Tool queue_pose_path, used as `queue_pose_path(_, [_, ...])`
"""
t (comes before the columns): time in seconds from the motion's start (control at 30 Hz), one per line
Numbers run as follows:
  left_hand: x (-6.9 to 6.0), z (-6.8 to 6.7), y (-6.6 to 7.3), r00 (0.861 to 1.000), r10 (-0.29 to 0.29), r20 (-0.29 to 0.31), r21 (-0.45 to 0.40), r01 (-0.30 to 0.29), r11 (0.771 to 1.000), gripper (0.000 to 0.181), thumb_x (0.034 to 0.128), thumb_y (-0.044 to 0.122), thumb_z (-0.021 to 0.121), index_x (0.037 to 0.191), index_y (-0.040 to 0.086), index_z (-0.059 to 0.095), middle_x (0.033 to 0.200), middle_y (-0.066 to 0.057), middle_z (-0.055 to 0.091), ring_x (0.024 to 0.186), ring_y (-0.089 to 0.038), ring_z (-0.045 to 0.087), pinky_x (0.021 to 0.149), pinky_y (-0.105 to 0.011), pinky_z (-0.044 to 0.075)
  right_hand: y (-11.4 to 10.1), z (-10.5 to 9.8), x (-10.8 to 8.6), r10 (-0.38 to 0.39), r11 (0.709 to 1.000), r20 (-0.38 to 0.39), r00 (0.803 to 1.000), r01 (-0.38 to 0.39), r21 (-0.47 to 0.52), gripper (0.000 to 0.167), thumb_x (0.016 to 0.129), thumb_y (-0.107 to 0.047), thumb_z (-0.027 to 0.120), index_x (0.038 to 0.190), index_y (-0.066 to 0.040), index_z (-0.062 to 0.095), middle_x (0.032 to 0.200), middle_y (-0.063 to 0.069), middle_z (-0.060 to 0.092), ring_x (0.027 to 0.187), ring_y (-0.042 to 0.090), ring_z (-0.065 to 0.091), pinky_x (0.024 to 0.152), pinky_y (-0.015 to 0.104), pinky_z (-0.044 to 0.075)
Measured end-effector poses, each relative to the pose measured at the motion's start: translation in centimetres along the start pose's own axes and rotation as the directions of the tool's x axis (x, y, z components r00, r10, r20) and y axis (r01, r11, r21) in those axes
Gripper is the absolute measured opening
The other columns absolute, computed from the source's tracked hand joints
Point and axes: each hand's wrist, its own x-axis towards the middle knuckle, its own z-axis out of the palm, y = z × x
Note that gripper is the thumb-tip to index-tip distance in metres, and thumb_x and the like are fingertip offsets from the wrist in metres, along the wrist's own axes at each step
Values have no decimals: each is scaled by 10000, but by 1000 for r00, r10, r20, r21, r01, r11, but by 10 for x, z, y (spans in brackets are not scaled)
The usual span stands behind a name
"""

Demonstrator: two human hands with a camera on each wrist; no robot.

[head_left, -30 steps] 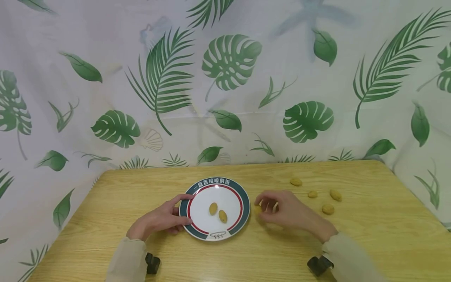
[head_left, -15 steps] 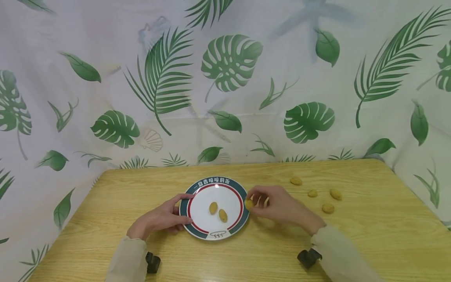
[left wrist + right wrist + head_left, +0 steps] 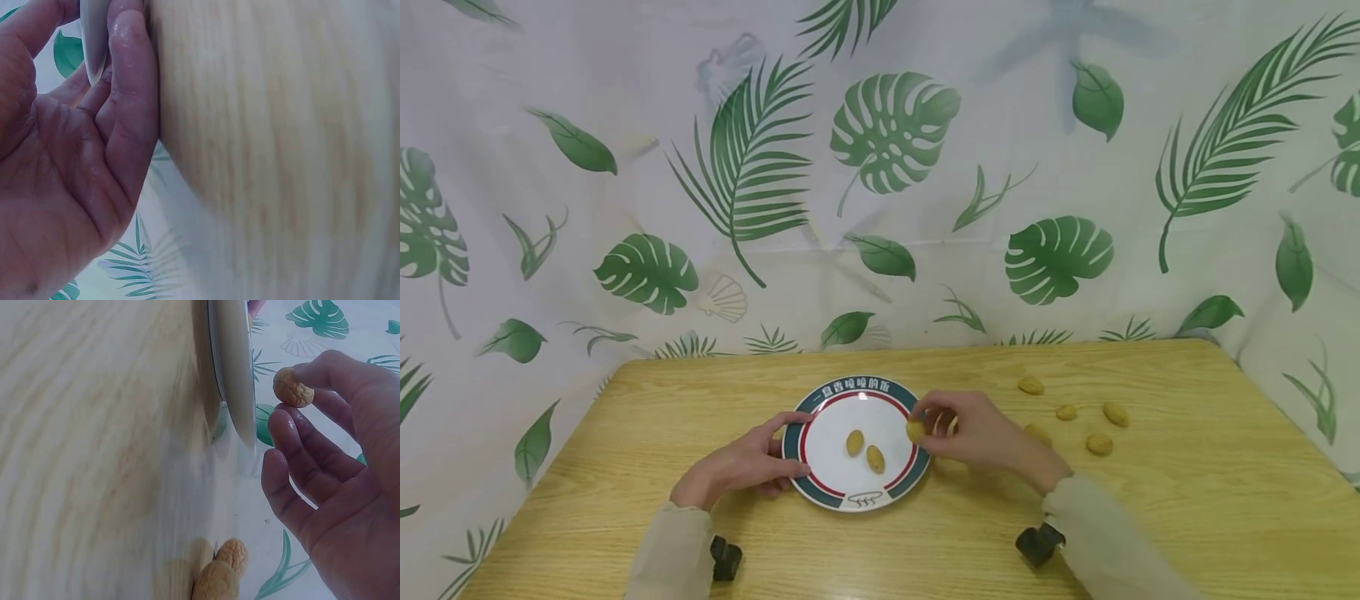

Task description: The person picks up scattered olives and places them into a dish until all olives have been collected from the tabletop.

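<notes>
On the wooden table, my left hand (image 3: 748, 461) grips the left edge of a white plate (image 3: 857, 414) with a dark teal rim and a red ring. The thumb lies on the rim and other fingers reach underneath. Two yellow-brown oval pieces (image 3: 854, 442) lie near the plate's middle. My right hand (image 3: 973, 431) is over the plate's right rim. Thumb and index finger pinch a similar wrinkled oval piece (image 3: 292, 387), its exact kind unclear. In the right wrist view the other fingers are loosely bent, away from the piece. The plate's edge (image 3: 94, 44) shows between the left fingers.
Several more oval pieces (image 3: 1099, 443) lie on the table (image 3: 1195, 500) to the right, one (image 3: 1037, 434) partly hidden behind the right wrist. Behind the table's far edge hangs a white leaf-printed cloth (image 3: 940, 225). Both wrists carry black devices (image 3: 1039, 546).
My right hand has moved left with the pinched oval piece, from beside the plate to over its right rim. Another piece has come into sight behind the wrist. The left hand has stayed still.
</notes>
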Motion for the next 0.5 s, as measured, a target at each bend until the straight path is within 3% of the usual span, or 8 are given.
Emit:
queue_pose_path(0.27, [-1, 1, 1, 1000, 14, 11, -5, -13, 1000, 738, 927, 215, 762, 1548, 249, 364, 938, -54, 674, 700, -172, 607, 643, -271, 505, 0, 7, 7, -42, 999, -25, 999, 42, 4, 189, 895, -161, 774, 1071, -157, 703, 895, -35, 677, 787, 73, 594, 704, 205, 526])
queue_pose_path(0.5, [0, 0, 1, 1000, -3, 2, -8, 3, 1000, 726, 921, 216, 768, 1534, 271, 383, 953, -54, 687, 708, -174, 618, 644, -265, 507, -5, 11, 11, 6, 1000, -13, 1000, -5, 4, 218, 891, -177, 782, 1094, -152, 707, 921, -36, 684, 816, 105, 597, 728, 198, 528])
